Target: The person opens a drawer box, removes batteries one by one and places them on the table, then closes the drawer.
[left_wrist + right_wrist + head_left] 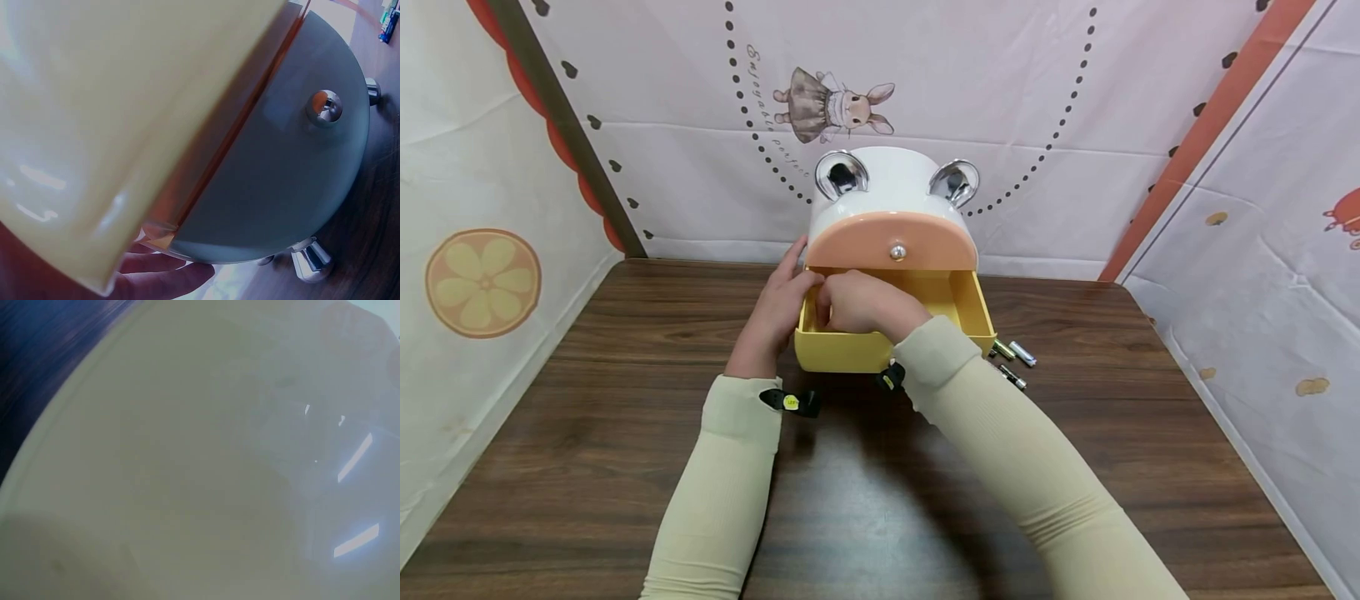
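A white rounded case [891, 171] with two silver ears stands at the back of the table, its lower yellow drawer [842, 354] pulled out. My left hand [775, 312] rests along the left side of the case and drawer, fingers straight, thumb at the drawer's left rim. In the left wrist view its fingers [165, 281] touch the case's side. My right hand [865, 304] reaches into the drawer's left part with bent fingers; their tips and anything between them are hidden. The right wrist view shows mostly the drawer's glossy front [187, 456].
Above the open drawer is a peach upper drawer front [857, 242] with a silver knob [898, 252]. Several small batteries [1022, 353] lie on the wooden table [625, 433] right of the drawer. A printed cloth [685, 167] hangs close behind the case.
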### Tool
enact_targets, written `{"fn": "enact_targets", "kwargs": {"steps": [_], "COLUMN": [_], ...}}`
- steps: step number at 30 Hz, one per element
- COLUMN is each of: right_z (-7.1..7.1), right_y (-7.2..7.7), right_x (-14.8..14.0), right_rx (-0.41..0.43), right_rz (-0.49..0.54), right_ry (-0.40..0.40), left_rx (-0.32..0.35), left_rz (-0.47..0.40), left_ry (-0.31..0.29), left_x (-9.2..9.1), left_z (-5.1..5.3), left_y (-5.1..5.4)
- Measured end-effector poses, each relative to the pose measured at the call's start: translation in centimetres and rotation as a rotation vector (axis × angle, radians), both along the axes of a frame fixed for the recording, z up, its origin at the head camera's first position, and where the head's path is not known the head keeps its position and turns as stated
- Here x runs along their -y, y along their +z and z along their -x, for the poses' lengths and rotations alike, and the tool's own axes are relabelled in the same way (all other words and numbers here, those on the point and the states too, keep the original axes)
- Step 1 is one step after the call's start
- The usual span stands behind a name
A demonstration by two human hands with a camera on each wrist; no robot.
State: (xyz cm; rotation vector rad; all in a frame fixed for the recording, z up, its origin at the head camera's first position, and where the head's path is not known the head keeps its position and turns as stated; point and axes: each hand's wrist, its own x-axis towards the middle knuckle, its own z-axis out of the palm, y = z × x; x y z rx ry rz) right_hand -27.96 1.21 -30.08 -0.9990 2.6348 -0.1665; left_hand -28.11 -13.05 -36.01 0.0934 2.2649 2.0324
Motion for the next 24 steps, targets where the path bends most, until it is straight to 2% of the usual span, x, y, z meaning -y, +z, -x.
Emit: {"fn": "enact_targets", "kwargs": {"steps": [10, 15, 24], "right_z": [-0.3, -0.2, -0.4], "right_y": [0.1, -0.1, -0.1], "right_x": [-1.4, -2.4, -3.6], "right_rx": [-0.038, -0.031, -0.063], "right_rz": [-0.038, -0.024, 0.038], "right_ry": [-0.076, -0.104, -0.074], "left_rx": [0.014, 0.032, 0.029], "left_rz": [0.006, 0.005, -0.004], "left_ry": [0.001, 0.008, 0.001], "left_x": [0.0, 0.0, -0.1], "left_z": [-0.1, 0.0, 0.1], "left_y": [0.0, 0.0, 0.0]}}
